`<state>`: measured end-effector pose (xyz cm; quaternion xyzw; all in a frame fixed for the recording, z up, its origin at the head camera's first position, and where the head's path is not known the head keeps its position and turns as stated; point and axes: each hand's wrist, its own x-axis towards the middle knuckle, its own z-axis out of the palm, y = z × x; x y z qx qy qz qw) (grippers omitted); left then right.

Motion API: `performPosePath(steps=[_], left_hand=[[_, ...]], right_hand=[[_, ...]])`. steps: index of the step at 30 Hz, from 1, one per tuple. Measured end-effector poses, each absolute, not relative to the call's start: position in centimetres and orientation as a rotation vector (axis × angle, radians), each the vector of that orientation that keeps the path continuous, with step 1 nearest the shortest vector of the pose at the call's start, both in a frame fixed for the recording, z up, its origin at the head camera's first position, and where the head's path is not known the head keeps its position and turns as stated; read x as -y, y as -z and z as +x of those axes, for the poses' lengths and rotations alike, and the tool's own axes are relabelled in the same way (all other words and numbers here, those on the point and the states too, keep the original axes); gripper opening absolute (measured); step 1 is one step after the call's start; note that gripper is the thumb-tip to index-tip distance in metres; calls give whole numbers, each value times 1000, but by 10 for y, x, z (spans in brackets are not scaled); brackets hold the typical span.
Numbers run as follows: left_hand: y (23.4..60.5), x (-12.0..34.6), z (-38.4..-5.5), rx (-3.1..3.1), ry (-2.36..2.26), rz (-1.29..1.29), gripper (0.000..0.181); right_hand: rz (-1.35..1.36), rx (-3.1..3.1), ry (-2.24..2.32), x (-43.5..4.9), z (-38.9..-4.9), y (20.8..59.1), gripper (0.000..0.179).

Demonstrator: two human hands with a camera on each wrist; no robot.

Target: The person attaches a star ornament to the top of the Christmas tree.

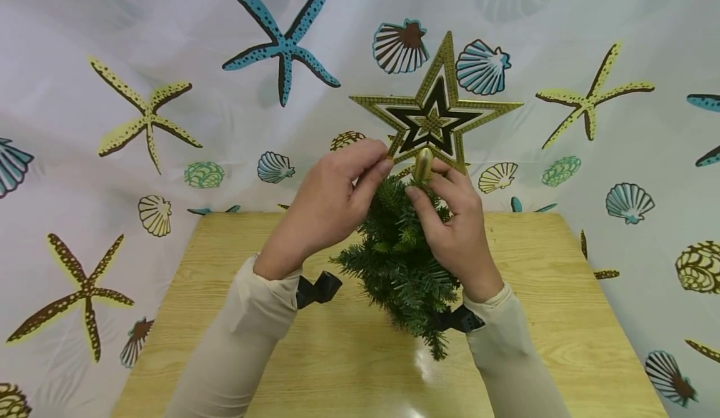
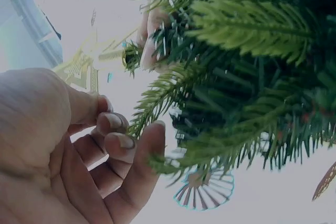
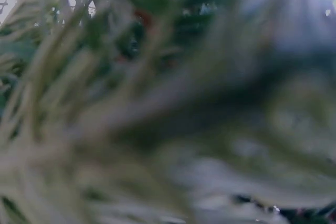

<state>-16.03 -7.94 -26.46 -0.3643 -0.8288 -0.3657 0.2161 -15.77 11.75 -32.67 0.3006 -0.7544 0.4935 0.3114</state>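
Observation:
A gold and black star tree topper [image 1: 433, 121] stands above the tip of a small artificial Christmas tree [image 1: 405, 262]. My right hand [image 1: 458, 218] pinches the topper's gold tube base [image 1: 424, 165] between thumb and fingers, right at the treetop. On the other side, my left hand [image 1: 343, 190] pinches the star's lower left point with thumb and forefinger. Close up in the left wrist view, the left hand [image 2: 79, 135] has its curled fingers beside a green branch tip [image 2: 163, 95]. Blurred needles [image 3: 131, 129] fill the right wrist view and hide the right hand there.
The tree is on a light wooden table [image 1: 236, 355]. Behind and on both sides hangs a white cloth [image 1: 185, 5] printed with starfish and shells. Dark wrist cameras [image 1: 320, 288] sit at both sleeves, the right one against the branches.

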Motion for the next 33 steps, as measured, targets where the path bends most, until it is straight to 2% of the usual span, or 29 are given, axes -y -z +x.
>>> performPosePath(steps=[13,29,33], left_hand=[[275,74,-161,2247,1020,-943,25],[284,66,-163,2233,1019,-861,17],[284,66,-163,2201,1066,-886,31]], right_hand=[[788,1983,-1320,-117,-157,328,18],[797,1994,-1317,-118,-158,326,15],[786,2007,-1293,-119,-157,325,14]])
